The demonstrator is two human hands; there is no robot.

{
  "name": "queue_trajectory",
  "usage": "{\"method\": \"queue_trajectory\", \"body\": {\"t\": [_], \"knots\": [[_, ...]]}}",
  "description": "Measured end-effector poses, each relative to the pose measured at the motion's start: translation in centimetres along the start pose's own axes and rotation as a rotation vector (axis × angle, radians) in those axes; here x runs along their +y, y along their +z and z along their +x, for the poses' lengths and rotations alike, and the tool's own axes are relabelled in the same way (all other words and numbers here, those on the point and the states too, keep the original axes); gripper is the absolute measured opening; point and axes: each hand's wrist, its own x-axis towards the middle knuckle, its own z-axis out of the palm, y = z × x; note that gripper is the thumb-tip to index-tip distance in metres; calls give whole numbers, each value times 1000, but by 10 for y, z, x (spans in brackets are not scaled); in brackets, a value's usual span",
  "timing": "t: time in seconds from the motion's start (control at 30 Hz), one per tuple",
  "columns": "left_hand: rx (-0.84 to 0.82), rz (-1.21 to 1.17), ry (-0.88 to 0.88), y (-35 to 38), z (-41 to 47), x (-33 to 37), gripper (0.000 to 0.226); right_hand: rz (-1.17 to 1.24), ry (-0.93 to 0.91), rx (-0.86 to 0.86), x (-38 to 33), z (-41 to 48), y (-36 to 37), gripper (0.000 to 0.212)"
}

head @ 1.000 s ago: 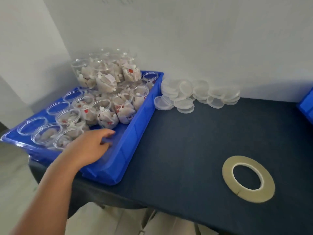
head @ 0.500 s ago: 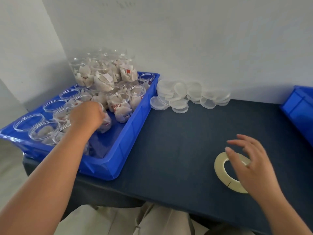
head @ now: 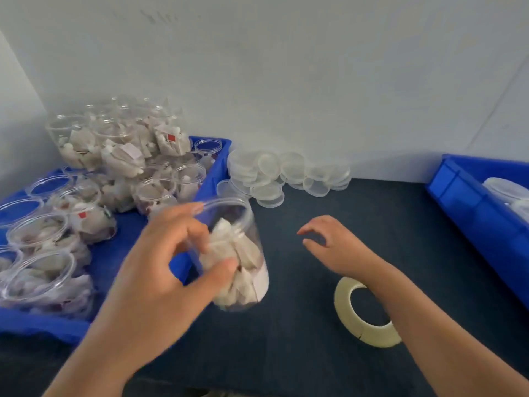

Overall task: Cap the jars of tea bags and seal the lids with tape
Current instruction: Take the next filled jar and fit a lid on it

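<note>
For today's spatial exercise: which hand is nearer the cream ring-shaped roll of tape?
Right. The right hand hovers just beyond the tape roll, forearm crossing it; the left hand grips a clear plastic jar farther left.

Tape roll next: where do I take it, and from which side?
Come from above. The tape roll lies flat on the table, so pinch across its band: one finger in the open centre, thumb on the outer edge. Take the left or near part, which is bare; the right forearm covers the right part.
</note>
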Motion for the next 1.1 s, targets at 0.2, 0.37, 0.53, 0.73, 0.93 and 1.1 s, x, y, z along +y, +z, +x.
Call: {"method": "queue_trajectory", "body": {"t": [0.2, 0.37, 0.53, 0.73, 0.93, 1.1], "knots": [[-194, -59, -62, 107, -28, -24, 28, -450, -100, -102, -12, 112, 32, 38], [-184, -97, 17, 131, -18, -46, 35, -617, -141, -165, 1, 165, 53, 38], [-166, -127, 32, 139, -18, -58, 52, -512, -347, 123, 10, 156, 49, 28], [-91, -122, -62, 153, -21, -54, 48, 329, -85, 530, -1, 73, 21, 29], [-218, -235, -207, 139, -23, -48, 124, 1336, 127, 363, -31, -25, -22, 46], [-202, 9, 120, 103, -3, -16, 126, 1288, 77, 133, -64, -89, -19, 45]]}}
